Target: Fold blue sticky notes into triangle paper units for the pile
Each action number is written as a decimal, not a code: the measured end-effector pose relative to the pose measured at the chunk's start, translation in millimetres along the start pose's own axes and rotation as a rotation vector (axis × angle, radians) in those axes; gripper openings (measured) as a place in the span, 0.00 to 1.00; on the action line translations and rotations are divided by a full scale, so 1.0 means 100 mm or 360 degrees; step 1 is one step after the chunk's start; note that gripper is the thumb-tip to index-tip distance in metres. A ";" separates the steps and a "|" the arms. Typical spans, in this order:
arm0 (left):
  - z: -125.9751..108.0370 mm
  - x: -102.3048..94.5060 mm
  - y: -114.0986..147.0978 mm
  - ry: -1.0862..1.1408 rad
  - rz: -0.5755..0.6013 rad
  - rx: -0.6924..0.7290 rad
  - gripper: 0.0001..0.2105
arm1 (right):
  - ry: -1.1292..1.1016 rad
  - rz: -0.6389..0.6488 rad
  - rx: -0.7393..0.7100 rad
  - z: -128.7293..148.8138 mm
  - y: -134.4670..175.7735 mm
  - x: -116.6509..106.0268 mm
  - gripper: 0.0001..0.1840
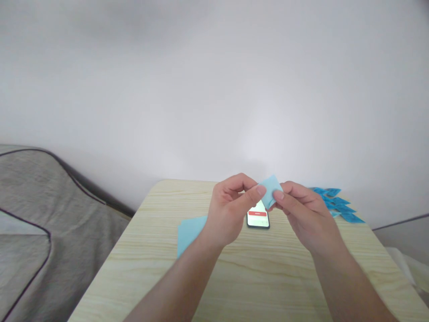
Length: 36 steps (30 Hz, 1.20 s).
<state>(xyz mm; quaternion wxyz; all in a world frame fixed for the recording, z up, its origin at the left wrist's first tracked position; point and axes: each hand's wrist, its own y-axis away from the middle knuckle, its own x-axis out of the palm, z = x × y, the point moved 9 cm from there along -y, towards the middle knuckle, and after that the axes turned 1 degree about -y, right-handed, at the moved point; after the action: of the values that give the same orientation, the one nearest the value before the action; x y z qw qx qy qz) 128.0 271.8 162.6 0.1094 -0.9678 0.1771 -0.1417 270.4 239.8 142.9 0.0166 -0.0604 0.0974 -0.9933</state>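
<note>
A small piece of folded light blue paper [271, 188] is held up above the table between both hands. My left hand [231, 205] pinches its left edge, thumb in front. On the other side, my right hand [303, 210] grips its lower right part with the thumb pressed on the face. The fingers behind the paper are partly hidden. Beneath the hands lies a phone [258, 221] with a lit screen, its top covered by the paper and fingers. A flat light blue sheet [189, 230] lies by my left forearm, which covers part of it.
Several folded blue paper pieces [348, 210] lie at the table's right back edge, some behind my right hand. The pale wooden table [161, 210] stands against a white wall [201, 89]. At the left is a grey cushioned seat [73, 241] with dark piping.
</note>
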 end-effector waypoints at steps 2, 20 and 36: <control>-0.02 0.01 0.02 -0.0029 0.0001 0.0024 0.11 | 0.0018 -0.0027 -0.0009 0.00 0.00 -0.01 0.10; 0.03 0.12 0.03 -0.0236 0.0158 -0.0018 0.08 | 0.0042 -0.0083 0.0044 -0.04 -0.02 -0.07 0.08; -0.06 0.03 0.03 -0.0550 -0.0044 0.0154 0.05 | 0.0201 -0.0165 -0.0058 0.18 -0.01 -0.03 0.09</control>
<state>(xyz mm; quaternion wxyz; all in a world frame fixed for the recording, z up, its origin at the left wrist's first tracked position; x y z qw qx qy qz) 127.9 266.7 167.8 0.1828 -0.9737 0.1352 0.0169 275.9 237.6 160.0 -0.0423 -0.0030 0.1130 -0.9927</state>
